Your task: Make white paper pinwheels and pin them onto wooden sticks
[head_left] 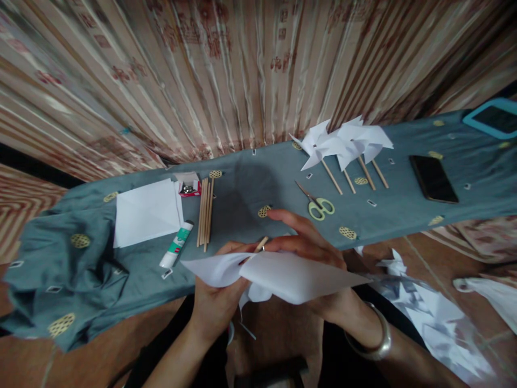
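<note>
A white paper pinwheel (291, 272) is held between both hands just in front of the cloth-covered table edge. My left hand (216, 307) is closed around its left side, fingers partly hidden behind the paper. The tip of a wooden stick (262, 244) pokes up behind the paper, close to the fingers of both hands. My right hand (309, 242) grips the pinwheel from behind and above, its index finger stretched forward. A small shiny bit, perhaps a pin, shows near the stick tip, too small to be sure. The paper covers much of both hands.
On the table (250, 199) lie white paper sheets (147, 210), a box of metal tacks (189, 186), wooden sticks (205, 213), a glue stick (176, 245), scissors (316, 205), several pinwheels (345, 141), a phone (434, 179) and a blue-framed tablet (493, 117). A bag of pinwheels (436, 323) sits on the floor at right.
</note>
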A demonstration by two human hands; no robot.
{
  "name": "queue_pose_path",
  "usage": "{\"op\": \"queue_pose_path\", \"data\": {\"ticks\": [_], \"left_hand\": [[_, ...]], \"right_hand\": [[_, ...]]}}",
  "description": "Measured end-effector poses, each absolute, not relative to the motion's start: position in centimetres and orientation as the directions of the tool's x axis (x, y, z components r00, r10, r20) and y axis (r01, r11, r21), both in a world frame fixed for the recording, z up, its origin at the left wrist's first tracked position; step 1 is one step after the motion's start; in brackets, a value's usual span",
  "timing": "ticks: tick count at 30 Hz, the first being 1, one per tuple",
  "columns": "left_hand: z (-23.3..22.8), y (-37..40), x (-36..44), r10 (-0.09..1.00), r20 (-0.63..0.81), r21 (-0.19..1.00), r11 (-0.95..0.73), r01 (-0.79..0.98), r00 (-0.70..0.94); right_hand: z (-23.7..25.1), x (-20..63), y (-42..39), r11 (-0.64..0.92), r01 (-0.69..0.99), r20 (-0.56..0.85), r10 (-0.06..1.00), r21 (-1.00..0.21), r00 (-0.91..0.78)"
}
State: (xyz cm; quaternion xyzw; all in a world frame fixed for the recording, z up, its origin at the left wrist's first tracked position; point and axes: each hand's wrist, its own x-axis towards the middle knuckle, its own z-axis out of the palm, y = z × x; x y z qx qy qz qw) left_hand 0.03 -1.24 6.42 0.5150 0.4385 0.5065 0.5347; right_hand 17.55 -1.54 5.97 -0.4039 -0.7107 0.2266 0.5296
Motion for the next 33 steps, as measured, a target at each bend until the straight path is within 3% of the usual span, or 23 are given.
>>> {"op": "queue_pose_path", "data": {"ticks": [8, 13, 19, 24, 27, 33], "left_hand": [[6.2, -1.3, 0.0, 0.994, 0.035, 0.992, -0.021, -0.122, 0.108], [6.4, -1.3, -0.1, 0.991, 0.053, 0.999, -0.052, -0.017, 0.125], [6.0, -1.5, -0.3, 0.989, 0.054, 0.998, -0.051, -0.028, 0.134], [5.7, -1.4, -0.7, 0.954, 0.243, 0.955, -0.267, 0.126, 0.177], [5.9, -1.2, -1.0, 0.893, 0.399, 0.871, -0.44, 0.219, 0.208], [6.4, -1.4, -1.6, 0.776, 0.569, 0.677, -0.63, 0.381, 0.272]], "right_hand": [[6.1, 17.5, -1.5, 0.543, 0.346, 0.545, 0.832, -0.765, -0.101], [6.1, 17.6, -1.6, 0.552, 0.356, 0.55, 0.827, -0.754, -0.115], [6.2, 17.7, -1.6, 0.547, 0.347, 0.54, 0.832, -0.761, -0.127], [6.3, 17.7, -1.7, 0.498, 0.312, 0.489, 0.865, -0.809, -0.114], [6.3, 17.6, -1.8, 0.488, 0.299, 0.476, 0.871, -0.82, -0.117], [6.3, 17.5, -2.4, 0.472, 0.308, 0.46, 0.88, -0.826, -0.113]]}}
